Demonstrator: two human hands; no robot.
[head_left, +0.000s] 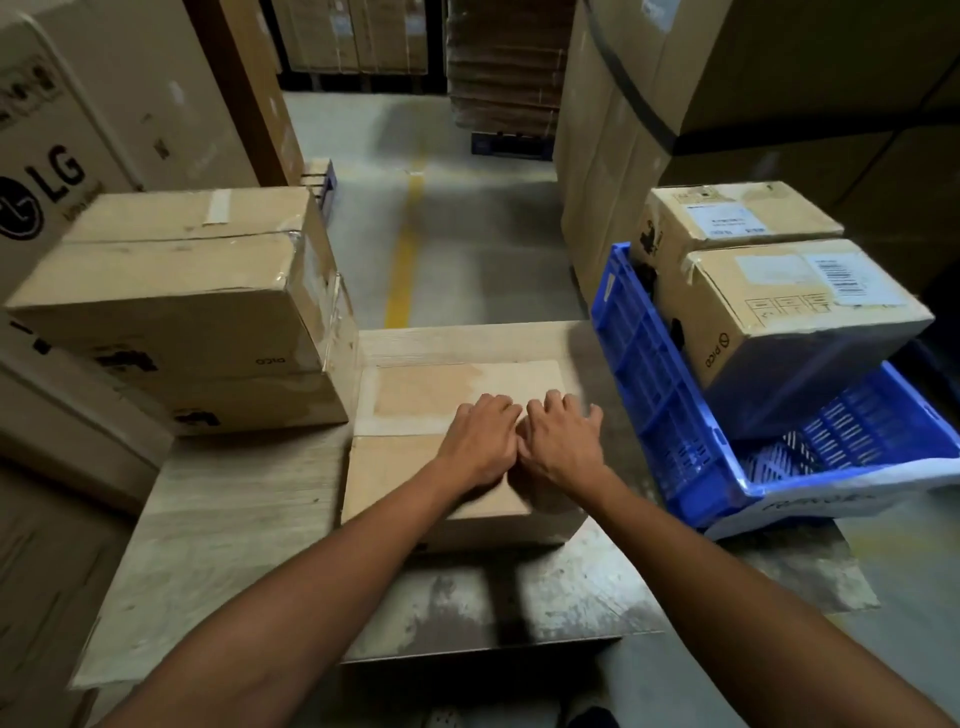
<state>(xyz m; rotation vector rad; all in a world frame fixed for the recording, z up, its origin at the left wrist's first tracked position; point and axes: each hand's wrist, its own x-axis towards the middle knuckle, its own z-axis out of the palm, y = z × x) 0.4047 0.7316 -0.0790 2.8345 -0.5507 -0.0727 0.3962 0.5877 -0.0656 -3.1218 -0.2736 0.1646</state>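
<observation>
My left hand (480, 441) and right hand (561, 436) press side by side on the box (441, 395), grips apart, clamping nothing; flaps look down, sealing seems left.

brown box (467, 389) top partly under left grip (480, 444) and right grip (561, 441), LG carton (47, 171) cut by left edge, shipping label (841, 278) print too small to read
</observation>
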